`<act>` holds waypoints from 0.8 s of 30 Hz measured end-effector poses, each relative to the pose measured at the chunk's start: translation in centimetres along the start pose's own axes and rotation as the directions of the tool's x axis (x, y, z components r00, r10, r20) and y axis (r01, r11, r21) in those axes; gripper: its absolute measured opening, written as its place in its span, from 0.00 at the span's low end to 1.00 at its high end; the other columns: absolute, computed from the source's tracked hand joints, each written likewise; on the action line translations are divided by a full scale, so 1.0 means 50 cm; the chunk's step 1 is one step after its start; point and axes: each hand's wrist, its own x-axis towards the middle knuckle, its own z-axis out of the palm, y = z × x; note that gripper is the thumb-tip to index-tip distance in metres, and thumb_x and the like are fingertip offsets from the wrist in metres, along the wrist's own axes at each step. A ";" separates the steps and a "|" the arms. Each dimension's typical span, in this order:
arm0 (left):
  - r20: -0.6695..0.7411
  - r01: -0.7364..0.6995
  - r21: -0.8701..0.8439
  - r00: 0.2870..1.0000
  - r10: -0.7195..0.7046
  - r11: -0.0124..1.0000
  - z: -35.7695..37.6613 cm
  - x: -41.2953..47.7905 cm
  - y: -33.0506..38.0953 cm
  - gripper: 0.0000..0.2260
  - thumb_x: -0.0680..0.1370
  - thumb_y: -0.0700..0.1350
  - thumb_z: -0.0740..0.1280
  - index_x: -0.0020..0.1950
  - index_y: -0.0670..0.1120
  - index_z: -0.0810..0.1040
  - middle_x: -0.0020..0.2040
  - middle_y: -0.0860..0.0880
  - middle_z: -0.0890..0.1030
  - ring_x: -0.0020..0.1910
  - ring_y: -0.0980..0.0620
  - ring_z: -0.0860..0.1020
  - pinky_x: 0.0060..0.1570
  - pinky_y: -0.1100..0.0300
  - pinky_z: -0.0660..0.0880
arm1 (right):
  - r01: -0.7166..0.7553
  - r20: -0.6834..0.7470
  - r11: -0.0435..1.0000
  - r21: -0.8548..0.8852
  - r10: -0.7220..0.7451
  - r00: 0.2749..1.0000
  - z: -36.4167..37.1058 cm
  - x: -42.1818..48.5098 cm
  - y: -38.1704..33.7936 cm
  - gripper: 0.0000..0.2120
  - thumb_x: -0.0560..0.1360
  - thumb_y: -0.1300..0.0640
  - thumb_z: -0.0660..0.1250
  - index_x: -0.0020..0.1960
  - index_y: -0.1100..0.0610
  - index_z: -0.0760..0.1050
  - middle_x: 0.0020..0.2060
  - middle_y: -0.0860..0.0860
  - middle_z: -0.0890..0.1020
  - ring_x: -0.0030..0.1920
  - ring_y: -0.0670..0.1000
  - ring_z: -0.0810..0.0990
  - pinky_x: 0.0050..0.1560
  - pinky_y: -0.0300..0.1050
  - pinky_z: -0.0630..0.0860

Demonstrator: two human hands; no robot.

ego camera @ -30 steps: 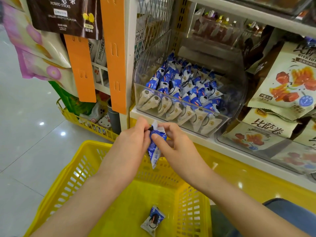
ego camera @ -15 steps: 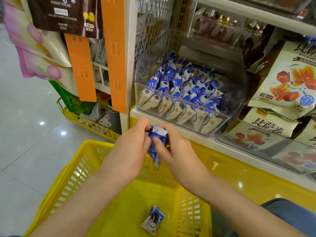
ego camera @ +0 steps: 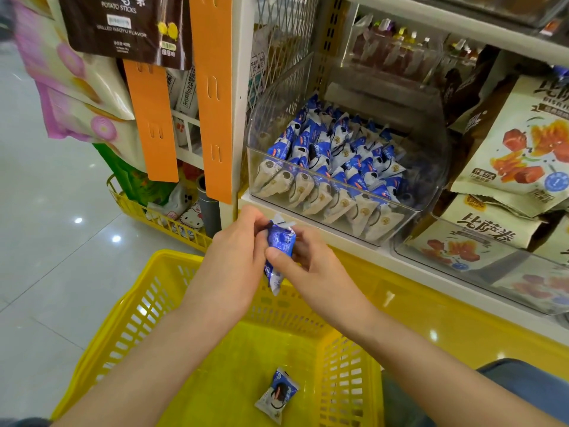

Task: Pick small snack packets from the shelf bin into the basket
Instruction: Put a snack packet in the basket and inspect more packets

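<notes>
Two hands over the far rim of the basket (ego camera: 101, 334): left hand (ego camera: 234, 260) and right hand (ego camera: 311, 269) both pinching one blue packet (ego camera: 281, 240), its middle hidden by the right thumb; second packet (ego camera: 277, 394) lying inside the basket; clear bin (ego camera: 437, 155) of packets beyond the basket

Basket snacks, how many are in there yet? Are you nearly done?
One packet lies in the basket. A second packet is held by the left hand and right hand above it, not dropped yet. The bin holds many more.
</notes>
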 end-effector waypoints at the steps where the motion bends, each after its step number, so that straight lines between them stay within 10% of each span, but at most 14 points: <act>1: -0.010 0.000 -0.010 1.000 0.000 1.000 -0.002 0.001 0.000 0.03 0.79 0.43 0.60 0.49 0.51 0.69 0.44 0.56 0.77 0.42 0.55 0.76 0.38 0.67 0.71 | 0.006 0.009 1.000 -0.016 -0.006 1.000 -0.002 0.001 -0.002 0.16 0.75 0.56 0.66 0.61 0.54 0.69 0.55 0.47 0.80 0.54 0.42 0.78 0.55 0.40 0.76; 13: 0.107 0.205 -0.416 0.979 -0.176 0.886 -0.009 0.017 0.018 0.20 0.69 0.31 0.67 0.48 0.55 0.72 0.48 0.55 0.79 0.47 0.54 0.79 0.46 0.56 0.77 | 0.167 -0.033 0.959 -0.229 -0.179 0.983 -0.018 -0.002 -0.009 0.17 0.77 0.53 0.62 0.66 0.49 0.67 0.52 0.45 0.80 0.51 0.43 0.79 0.55 0.48 0.76; 24: 0.172 0.197 -0.451 0.976 -0.133 0.870 -0.015 0.020 0.025 0.16 0.76 0.33 0.62 0.58 0.50 0.75 0.54 0.54 0.80 0.49 0.57 0.80 0.48 0.60 0.78 | 0.091 -0.025 0.995 -0.043 -0.092 0.995 -0.031 0.010 -0.015 0.17 0.78 0.54 0.60 0.67 0.53 0.68 0.56 0.49 0.80 0.54 0.46 0.79 0.58 0.51 0.75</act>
